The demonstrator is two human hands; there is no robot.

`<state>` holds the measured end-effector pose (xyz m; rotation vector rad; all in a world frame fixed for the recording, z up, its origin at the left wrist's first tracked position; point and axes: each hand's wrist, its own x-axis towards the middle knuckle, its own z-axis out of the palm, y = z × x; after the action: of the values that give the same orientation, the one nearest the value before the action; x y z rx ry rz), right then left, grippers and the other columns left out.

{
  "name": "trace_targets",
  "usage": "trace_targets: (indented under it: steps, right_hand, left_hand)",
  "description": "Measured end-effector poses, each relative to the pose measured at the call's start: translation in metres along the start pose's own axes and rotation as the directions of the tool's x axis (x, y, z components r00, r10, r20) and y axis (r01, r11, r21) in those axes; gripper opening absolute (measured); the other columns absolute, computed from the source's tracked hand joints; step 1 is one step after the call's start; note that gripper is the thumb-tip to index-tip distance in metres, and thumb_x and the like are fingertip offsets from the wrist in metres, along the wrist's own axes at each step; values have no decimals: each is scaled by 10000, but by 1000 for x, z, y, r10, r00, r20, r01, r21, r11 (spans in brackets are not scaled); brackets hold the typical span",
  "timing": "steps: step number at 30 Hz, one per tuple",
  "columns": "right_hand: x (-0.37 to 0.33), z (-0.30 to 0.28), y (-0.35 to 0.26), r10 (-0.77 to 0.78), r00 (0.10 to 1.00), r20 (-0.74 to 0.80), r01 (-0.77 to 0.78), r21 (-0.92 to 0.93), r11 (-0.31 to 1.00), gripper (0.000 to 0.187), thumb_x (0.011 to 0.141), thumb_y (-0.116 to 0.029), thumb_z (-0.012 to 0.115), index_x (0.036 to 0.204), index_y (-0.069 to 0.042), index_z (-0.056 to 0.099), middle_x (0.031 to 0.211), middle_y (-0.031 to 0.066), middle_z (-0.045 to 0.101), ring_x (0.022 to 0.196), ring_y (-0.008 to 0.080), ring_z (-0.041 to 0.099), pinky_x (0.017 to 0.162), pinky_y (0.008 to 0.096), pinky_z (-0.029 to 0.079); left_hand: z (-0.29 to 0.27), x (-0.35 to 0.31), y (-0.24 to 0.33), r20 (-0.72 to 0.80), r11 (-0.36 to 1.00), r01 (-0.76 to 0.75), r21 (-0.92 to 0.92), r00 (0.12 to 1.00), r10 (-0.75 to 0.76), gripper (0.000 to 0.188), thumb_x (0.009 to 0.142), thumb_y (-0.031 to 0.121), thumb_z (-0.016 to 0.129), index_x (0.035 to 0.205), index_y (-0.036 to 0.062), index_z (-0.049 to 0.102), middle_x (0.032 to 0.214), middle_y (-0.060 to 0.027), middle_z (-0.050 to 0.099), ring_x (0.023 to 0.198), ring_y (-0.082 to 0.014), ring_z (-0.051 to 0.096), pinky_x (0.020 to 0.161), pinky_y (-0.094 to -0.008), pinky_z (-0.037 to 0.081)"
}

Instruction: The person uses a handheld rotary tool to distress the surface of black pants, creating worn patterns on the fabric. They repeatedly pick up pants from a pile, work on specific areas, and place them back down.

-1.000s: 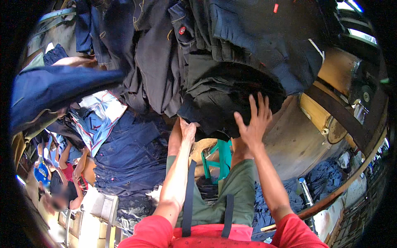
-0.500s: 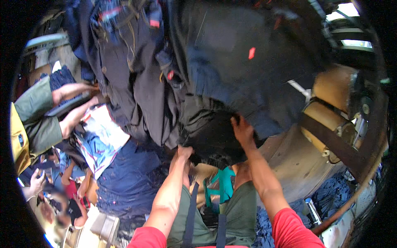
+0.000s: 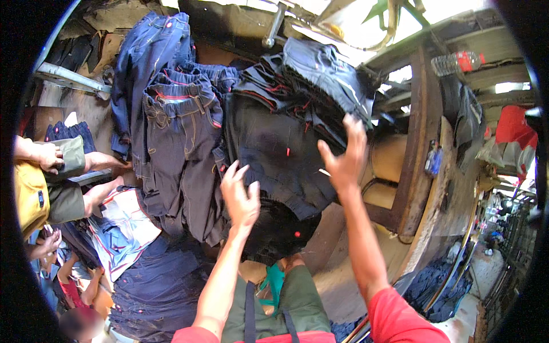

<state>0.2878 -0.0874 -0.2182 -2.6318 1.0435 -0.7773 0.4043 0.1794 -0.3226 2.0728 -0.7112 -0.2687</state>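
Observation:
A stack of dark cut fabric pieces (image 3: 274, 137) lies before me, a small red tag on its top. My left hand (image 3: 240, 197) hovers over its left edge, fingers spread, holding nothing. At the right edge my right hand (image 3: 346, 157) is raised with thumb and fingers apart, somewhat blurred. Close to my knees sits a black bundle (image 3: 280, 231) with a red spot on it. Left of the stack lie dark trousers (image 3: 180, 131) with an elastic waist and tan stitching. Beyond the stack are more dark pieces (image 3: 326, 74) with red edges.
A person in a yellow top (image 3: 31, 194) sits at the left. Near them are a white and blue cloth (image 3: 123, 223) and a navy garment pile (image 3: 154, 286). A wooden frame (image 3: 414, 148) stands at the right, with a plastic bottle (image 3: 452, 63) beyond it.
Both hands have let go of the black bundle near my knees and lifted away, now open over the stack. The view has shifted, showing more of the far side and right.

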Motion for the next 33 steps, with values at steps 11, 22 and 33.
trace_targets:
  steps: [11, 22, 33]
  right_hand:
    - [149, 126, 88, 105, 810, 577, 39, -232, 972, 1473, 637, -53, 939, 1762, -410, 57, 1669, 372, 380, 1493, 623, 413, 1115, 693, 501]
    - [202, 111, 142, 31, 881, 471, 13, -88, 996, 750, 709, -96, 826, 1440, -192, 685, 1099, 268, 790, 1057, 453, 758, 985, 502, 588]
    - [56, -24, 2, -21, 923, 385, 16, 16, 1000, 1008, 549, 153, 857, 1484, -161, 648, 1410, 165, 716, 1284, 386, 697, 1105, 459, 564]
  left_hand:
    - [165, 110, 75, 453, 951, 56, 304, 870, -197, 1595, 518, 516, 1059, 1786, 300, 116, 1820, -274, -121, 1637, -595, -135, 1186, -897, 49]
    - [205, 121, 76, 356, 929, 123, 350, 900, -253, 1606, 518, 518, 1060, 1773, 179, 117, 1841, -212, -83, 1667, -520, -127, 1240, -835, -22]
    - [231, 91, 32, 185, 996, -49, 76, 982, 34, 1068, 677, 635, 927, 1518, 51, 621, 1626, -185, 529, 1632, -435, 274, 1323, -750, -58]
